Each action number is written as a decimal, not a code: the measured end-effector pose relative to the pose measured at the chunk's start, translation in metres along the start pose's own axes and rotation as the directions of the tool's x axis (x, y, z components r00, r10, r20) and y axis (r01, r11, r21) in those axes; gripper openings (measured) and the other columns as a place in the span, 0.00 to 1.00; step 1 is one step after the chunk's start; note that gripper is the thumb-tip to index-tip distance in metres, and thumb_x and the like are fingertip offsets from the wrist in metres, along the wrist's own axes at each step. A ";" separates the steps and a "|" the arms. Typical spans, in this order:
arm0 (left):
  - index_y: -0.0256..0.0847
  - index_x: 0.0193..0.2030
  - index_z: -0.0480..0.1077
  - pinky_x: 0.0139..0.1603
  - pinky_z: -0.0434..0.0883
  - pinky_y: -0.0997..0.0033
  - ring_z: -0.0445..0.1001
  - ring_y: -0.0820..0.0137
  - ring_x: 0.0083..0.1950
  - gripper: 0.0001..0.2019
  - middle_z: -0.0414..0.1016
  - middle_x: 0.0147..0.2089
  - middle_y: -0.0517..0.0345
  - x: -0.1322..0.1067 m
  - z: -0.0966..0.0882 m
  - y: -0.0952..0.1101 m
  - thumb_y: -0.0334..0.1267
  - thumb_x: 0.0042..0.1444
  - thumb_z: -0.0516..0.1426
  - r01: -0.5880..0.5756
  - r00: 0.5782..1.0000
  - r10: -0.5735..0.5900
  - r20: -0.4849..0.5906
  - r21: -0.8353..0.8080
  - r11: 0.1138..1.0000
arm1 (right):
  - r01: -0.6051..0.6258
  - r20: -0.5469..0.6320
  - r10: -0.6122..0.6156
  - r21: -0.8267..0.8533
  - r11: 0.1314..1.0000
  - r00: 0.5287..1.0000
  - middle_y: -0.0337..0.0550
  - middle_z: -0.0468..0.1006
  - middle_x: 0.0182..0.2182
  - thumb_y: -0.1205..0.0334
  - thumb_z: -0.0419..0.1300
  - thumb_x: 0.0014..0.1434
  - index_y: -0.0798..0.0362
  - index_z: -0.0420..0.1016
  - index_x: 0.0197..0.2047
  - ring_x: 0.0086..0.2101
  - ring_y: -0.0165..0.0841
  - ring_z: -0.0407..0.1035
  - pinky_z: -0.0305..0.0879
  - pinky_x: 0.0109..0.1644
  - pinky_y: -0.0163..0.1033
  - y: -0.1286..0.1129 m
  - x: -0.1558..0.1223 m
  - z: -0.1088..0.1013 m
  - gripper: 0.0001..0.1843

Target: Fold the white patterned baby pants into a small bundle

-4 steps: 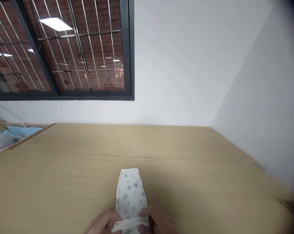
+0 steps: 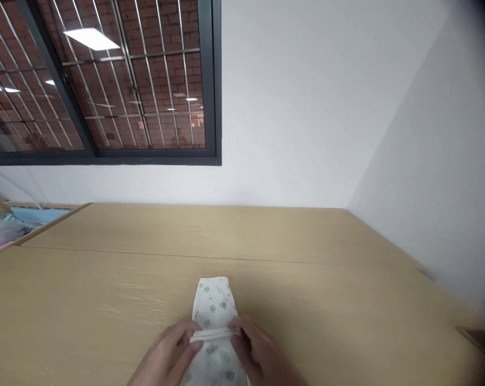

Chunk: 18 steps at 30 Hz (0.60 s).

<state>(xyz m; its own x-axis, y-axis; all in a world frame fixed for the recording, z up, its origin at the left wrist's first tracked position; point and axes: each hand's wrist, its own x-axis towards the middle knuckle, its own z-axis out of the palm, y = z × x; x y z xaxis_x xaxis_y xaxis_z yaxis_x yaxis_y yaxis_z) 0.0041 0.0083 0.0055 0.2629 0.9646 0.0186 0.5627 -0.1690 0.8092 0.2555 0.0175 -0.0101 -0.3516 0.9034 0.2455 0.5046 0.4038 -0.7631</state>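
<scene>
A narrow white diaper (image 2: 213,305) with small green and pink prints lies lengthwise on the light wooden table (image 2: 105,300), near the front edge of the view. My left hand (image 2: 165,356) pinches its folded near edge from the left, fingers closed on the white band. From the right, my right hand (image 2: 262,356) grips the same band. The near end of the diaper is doubled over under both hands.
A wooden tray (image 2: 9,228) holding pale blue and white cloth sits at the far left. White walls meet at the table's back right corner. A dark barred window (image 2: 105,80) is above left. A dark object (image 2: 481,338) lies at the right edge.
Both hands have moved forward up the diaper, carrying its near folded edge further over the rest.
</scene>
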 end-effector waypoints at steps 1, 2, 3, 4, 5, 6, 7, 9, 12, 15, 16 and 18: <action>0.48 0.46 0.72 0.48 0.71 0.70 0.74 0.67 0.44 0.16 0.77 0.41 0.59 0.010 0.000 0.003 0.53 0.68 0.50 -0.013 1.000 0.013 -0.021 -0.011 1.000 | -0.007 -0.001 0.007 0.003 1.000 1.000 0.42 0.79 0.37 0.52 0.48 0.72 0.46 0.72 0.49 0.34 0.35 0.74 0.72 0.38 0.39 0.002 0.010 -0.002 0.14; 0.47 0.47 0.72 0.49 0.71 0.70 0.74 0.66 0.44 0.16 0.77 0.42 0.58 0.021 0.001 0.003 0.53 0.69 0.49 -0.027 0.998 0.027 -0.054 -0.010 1.000 | -0.004 -0.007 0.004 0.000 1.000 1.000 0.42 0.79 0.37 0.53 0.48 0.72 0.47 0.72 0.49 0.34 0.35 0.73 0.72 0.39 0.39 0.006 0.021 -0.003 0.14; 0.46 0.48 0.72 0.49 0.71 0.69 0.74 0.66 0.45 0.16 0.77 0.43 0.57 0.033 0.003 0.001 0.52 0.69 0.48 -0.042 0.995 0.042 -0.092 0.009 0.999 | 0.008 -0.024 -0.008 -0.011 1.000 1.000 0.42 0.78 0.36 0.53 0.48 0.72 0.48 0.72 0.49 0.33 0.36 0.73 0.72 0.39 0.40 0.012 0.033 -0.002 0.14; 0.45 0.49 0.71 0.49 0.71 0.68 0.74 0.65 0.45 0.17 0.77 0.44 0.56 0.046 0.007 -0.003 0.51 0.69 0.48 -0.050 0.989 0.057 -0.136 0.049 0.998 | 0.027 -0.050 -0.029 -0.026 0.999 0.998 0.43 0.78 0.36 0.55 0.48 0.72 0.49 0.72 0.48 0.34 0.36 0.73 0.72 0.40 0.41 0.020 0.047 0.000 0.14; 0.44 0.49 0.71 0.48 0.71 0.67 0.75 0.65 0.46 0.17 0.77 0.45 0.54 0.059 0.010 -0.009 0.50 0.69 0.47 -0.054 0.982 0.071 -0.176 0.103 0.993 | 0.045 -0.079 -0.049 -0.049 0.998 0.996 0.44 0.78 0.36 0.56 0.48 0.71 0.50 0.72 0.47 0.35 0.37 0.73 0.72 0.42 0.42 0.029 0.061 0.004 0.13; 0.42 0.49 0.71 0.49 0.71 0.66 0.75 0.64 0.46 0.16 0.77 0.45 0.53 0.073 0.014 -0.015 0.47 0.69 0.47 -0.051 0.974 0.085 -0.210 0.160 0.986 | 0.059 -0.107 -0.068 -0.077 0.995 0.992 0.46 0.78 0.38 0.59 0.49 0.70 0.51 0.72 0.45 0.37 0.39 0.73 0.72 0.44 0.43 0.040 0.075 0.008 0.12; 0.41 0.48 0.71 0.49 0.71 0.65 0.75 0.64 0.46 0.16 0.78 0.45 0.52 0.086 0.018 -0.022 0.45 0.69 0.46 -0.043 0.968 0.093 -0.234 0.211 0.976 | 0.067 -0.130 -0.081 -0.105 0.992 0.988 0.47 0.78 0.39 0.61 0.50 0.68 0.51 0.73 0.43 0.39 0.40 0.73 0.72 0.46 0.44 0.050 0.089 0.013 0.11; 0.40 0.46 0.72 0.49 0.71 0.64 0.76 0.64 0.46 0.14 0.78 0.44 0.51 0.110 0.023 -0.033 0.40 0.67 0.46 -0.011 0.960 0.088 -0.265 0.280 0.960 | 0.048 -0.140 -0.069 -0.152 0.987 0.988 0.48 0.78 0.40 0.65 0.50 0.66 0.50 0.72 0.41 0.42 0.41 0.73 0.71 0.49 0.46 0.071 0.112 0.023 0.10; 0.36 0.47 0.71 0.53 0.70 0.59 0.74 0.59 0.50 0.13 0.77 0.46 0.46 0.126 0.027 -0.038 0.35 0.65 0.47 0.056 0.944 0.064 -0.325 0.349 0.935 | 0.012 -0.131 -0.041 -0.210 0.978 0.991 0.52 0.77 0.44 0.67 0.50 0.65 0.53 0.72 0.45 0.47 0.41 0.72 0.70 0.54 0.47 0.092 0.128 0.035 0.11; 0.34 0.54 0.69 0.56 0.68 0.52 0.72 0.55 0.55 0.16 0.75 0.52 0.41 0.105 0.041 -0.036 0.36 0.66 0.48 0.079 0.920 0.095 -0.379 0.419 0.904 | 0.038 -0.169 -0.090 -0.288 0.957 0.982 0.57 0.75 0.52 0.64 0.48 0.68 0.57 0.70 0.56 0.54 0.44 0.69 0.67 0.60 0.51 0.092 0.121 0.037 0.17; 0.35 0.55 0.69 0.56 0.69 0.52 0.72 0.55 0.55 0.16 0.74 0.53 0.42 0.091 0.052 -0.038 0.38 0.67 0.48 0.056 0.912 0.141 -0.386 0.458 0.887 | 0.067 -0.167 -0.124 -0.315 0.947 0.978 0.59 0.73 0.55 0.62 0.47 0.70 0.58 0.68 0.59 0.57 0.45 0.67 0.65 0.63 0.53 0.085 0.114 0.035 0.19; 0.38 0.56 0.69 0.53 0.72 0.53 0.74 0.55 0.52 0.16 0.76 0.53 0.44 0.057 0.082 -0.047 0.41 0.68 0.48 -0.030 0.873 0.306 -0.380 0.584 0.812 | 0.175 -0.086 -0.216 -0.343 0.923 0.973 0.60 0.70 0.61 0.60 0.47 0.71 0.58 0.65 0.64 0.62 0.46 0.63 0.59 0.67 0.55 0.064 0.096 0.028 0.23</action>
<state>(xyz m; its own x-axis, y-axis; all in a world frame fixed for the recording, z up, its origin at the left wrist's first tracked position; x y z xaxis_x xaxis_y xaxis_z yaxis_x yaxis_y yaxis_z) 0.0570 0.0542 -0.0797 0.1036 0.8674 0.4868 0.9061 -0.2841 0.3135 0.2316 0.1265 -0.0524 -0.3834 0.8036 0.4552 0.6744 0.5803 -0.4565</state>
